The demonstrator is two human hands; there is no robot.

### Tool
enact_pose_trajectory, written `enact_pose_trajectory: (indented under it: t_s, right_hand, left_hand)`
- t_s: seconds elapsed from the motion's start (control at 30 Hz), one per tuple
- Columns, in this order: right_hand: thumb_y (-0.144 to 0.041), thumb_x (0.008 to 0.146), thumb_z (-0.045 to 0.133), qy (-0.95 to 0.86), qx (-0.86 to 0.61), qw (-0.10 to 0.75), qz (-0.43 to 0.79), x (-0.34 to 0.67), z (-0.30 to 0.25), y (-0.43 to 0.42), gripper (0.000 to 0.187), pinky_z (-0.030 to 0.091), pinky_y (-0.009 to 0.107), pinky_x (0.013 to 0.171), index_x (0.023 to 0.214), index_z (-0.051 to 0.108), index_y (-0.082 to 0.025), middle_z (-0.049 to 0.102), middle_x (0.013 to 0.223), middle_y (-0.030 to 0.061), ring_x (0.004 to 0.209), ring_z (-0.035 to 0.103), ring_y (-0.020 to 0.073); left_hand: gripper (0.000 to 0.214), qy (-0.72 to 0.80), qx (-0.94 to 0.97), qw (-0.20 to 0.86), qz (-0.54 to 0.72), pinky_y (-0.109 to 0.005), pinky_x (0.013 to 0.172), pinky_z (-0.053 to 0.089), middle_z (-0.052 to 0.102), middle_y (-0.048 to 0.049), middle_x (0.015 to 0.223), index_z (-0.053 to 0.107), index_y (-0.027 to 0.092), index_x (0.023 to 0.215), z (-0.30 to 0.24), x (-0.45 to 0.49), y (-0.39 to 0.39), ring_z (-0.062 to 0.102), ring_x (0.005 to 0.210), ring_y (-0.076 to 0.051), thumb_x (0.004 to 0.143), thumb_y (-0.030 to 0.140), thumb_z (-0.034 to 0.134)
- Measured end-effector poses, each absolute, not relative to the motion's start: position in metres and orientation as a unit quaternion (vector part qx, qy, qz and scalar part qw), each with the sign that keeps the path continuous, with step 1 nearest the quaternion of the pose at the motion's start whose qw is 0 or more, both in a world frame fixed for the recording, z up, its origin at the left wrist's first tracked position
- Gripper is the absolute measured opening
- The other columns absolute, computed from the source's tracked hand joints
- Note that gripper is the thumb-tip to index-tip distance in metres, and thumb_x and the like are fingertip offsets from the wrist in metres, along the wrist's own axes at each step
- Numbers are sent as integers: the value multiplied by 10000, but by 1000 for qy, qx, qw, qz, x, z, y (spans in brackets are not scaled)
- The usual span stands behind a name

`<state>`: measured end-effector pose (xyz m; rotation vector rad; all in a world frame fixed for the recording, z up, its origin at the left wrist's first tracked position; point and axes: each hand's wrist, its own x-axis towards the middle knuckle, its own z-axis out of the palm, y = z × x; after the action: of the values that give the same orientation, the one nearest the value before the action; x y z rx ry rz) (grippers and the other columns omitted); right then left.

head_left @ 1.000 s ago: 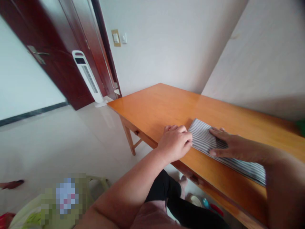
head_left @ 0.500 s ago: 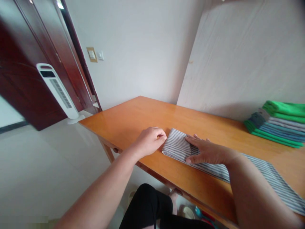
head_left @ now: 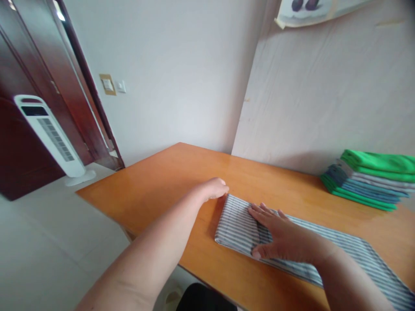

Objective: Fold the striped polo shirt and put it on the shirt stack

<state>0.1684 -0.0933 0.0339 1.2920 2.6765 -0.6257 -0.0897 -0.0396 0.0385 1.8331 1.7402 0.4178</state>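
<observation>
A long grey-and-white striped cloth (head_left: 236,226) lies folded lengthwise on the orange wooden table (head_left: 162,185), running off to the lower right. My right hand (head_left: 279,235) rests flat on it, fingers stretched out and slightly spread, pressing the cloth down. My left hand (head_left: 212,189) is at the cloth's far left corner, fingers curled under and closed; I cannot make out whether it pinches the cloth's edge.
A stack of folded green, grey and blue cloths (head_left: 369,179) stands at the back right against the wall. A white tower fan (head_left: 52,138) stands on the floor by a dark red door (head_left: 19,172). The table's left edge drops to the tiled floor.
The view has swung right and up, bringing the stack of cloths into sight. My left hand has shifted from the cloth's near left end to its far corner. My right hand stays flat on the cloth.
</observation>
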Motion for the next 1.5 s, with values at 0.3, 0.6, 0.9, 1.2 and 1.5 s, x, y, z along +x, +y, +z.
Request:
enact_pose_trajectory:
  t_s: [0.3, 0.6, 0.9, 1.2, 1.5]
  right_hand:
    - [-772, 663, 669, 865, 444, 49, -228, 166, 37, -102, 1158, 6, 597, 1195, 1558, 139, -263, 81, 1628, 62, 1484, -3, 375]
    - [-730, 628, 735, 854, 460, 40, -240, 160, 43, -107, 1156, 2, 642, 1180, 1542, 183, -287, 111, 1618, 74, 1469, 32, 415]
    - [-669, 634, 776, 859, 461, 16, -222, 163, 36, -107, 1111, 72, 678, 1168, 1531, 210, -340, 138, 1612, 63, 1454, 96, 441]
    - [-744, 614, 735, 851, 465, 28, -244, 162, 42, -110, 1163, 16, 645, 1178, 1544, 191, -305, 89, 1620, 78, 1463, 40, 427]
    - [-761, 683, 669, 859, 455, 1, -234, 175, 44, -107, 1110, 22, 615, 1188, 1558, 169, -295, 95, 1631, 76, 1481, 23, 391]
  left_hand:
    - [193, 609, 708, 313, 171, -250, 522, 295, 582, 28, 656, 628, 196, 798, 16, -95, -41, 497, 626, -149, 738, 365, 559]
    - [130, 582, 690, 371, 216, -227, 541, 317, 597, 32, 734, 561, 213, 828, 16, -95, -49, 537, 698, -143, 708, 257, 584]
    - [183, 565, 670, 409, 254, -215, 561, 339, 572, 49, 728, 535, 218, 891, 20, -94, -51, 533, 680, -126, 714, 185, 567]
    - [109, 612, 720, 265, 190, -236, 595, 333, 671, 21, 777, 629, 245, 844, 16, -88, -51, 587, 709, -147, 827, 263, 523]
    - [132, 607, 762, 148, 172, -256, 638, 362, 698, 6, 896, 635, 247, 828, 17, -85, -51, 609, 820, -165, 822, 206, 510]
